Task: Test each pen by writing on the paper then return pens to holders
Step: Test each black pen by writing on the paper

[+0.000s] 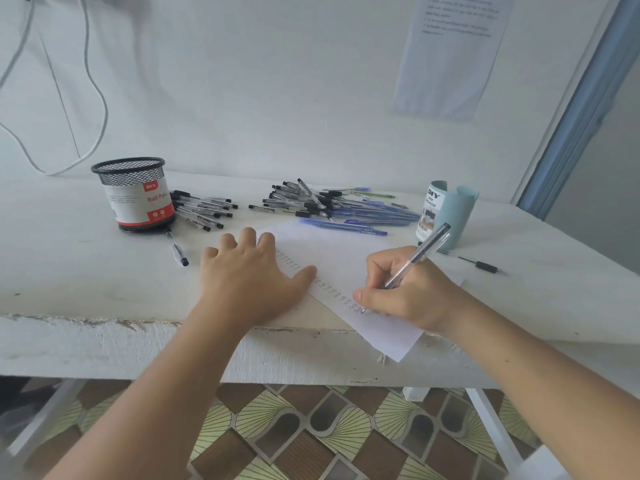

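Note:
My right hand (405,292) grips a clear black-capped pen (420,254), its tip touching the white paper (349,258) beside a column of small written marks. My left hand (249,271) lies flat with straight fingers on the paper's left edge and the table. A black mesh holder (133,194) stands at the back left, with a pile of black pens (204,209) beside it. In the middle back lies a larger heap of black and blue pens (332,206). A pale blue holder (446,213) stands at the right.
One black pen (177,249) lies alone in front of the mesh holder, and a pen refill piece (481,265) lies right of the blue holder. The white table's worn front edge (104,323) runs below my hands. A wall with cables rises behind.

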`<move>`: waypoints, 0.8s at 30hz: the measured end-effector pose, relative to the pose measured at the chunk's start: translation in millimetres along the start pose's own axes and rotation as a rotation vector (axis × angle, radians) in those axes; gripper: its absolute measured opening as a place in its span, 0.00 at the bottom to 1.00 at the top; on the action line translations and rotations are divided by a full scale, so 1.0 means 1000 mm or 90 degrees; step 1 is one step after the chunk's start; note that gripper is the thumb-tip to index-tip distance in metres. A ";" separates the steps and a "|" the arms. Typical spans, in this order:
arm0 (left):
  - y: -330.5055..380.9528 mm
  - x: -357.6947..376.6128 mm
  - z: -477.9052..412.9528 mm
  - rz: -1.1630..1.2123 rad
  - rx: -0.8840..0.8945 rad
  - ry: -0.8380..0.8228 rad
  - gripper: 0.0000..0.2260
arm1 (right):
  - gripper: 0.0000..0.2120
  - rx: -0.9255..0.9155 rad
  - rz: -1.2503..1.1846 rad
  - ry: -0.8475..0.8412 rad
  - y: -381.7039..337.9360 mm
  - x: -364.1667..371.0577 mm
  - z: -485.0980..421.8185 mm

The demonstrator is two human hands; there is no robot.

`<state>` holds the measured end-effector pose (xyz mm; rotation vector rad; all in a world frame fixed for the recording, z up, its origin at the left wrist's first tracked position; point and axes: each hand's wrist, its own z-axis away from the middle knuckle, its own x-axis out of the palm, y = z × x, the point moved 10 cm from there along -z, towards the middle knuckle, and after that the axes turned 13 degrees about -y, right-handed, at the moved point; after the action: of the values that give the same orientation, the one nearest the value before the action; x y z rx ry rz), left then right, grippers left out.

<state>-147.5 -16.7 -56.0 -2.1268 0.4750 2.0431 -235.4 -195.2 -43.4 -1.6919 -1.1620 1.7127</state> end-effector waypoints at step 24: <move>-0.001 0.000 0.003 0.009 -0.006 -0.010 0.39 | 0.18 -0.013 0.054 0.010 0.000 -0.004 0.000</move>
<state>-149.7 -15.0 -56.1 -2.1177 0.4799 2.0710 -234.5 -198.8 -41.3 -1.7883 -1.1191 1.7397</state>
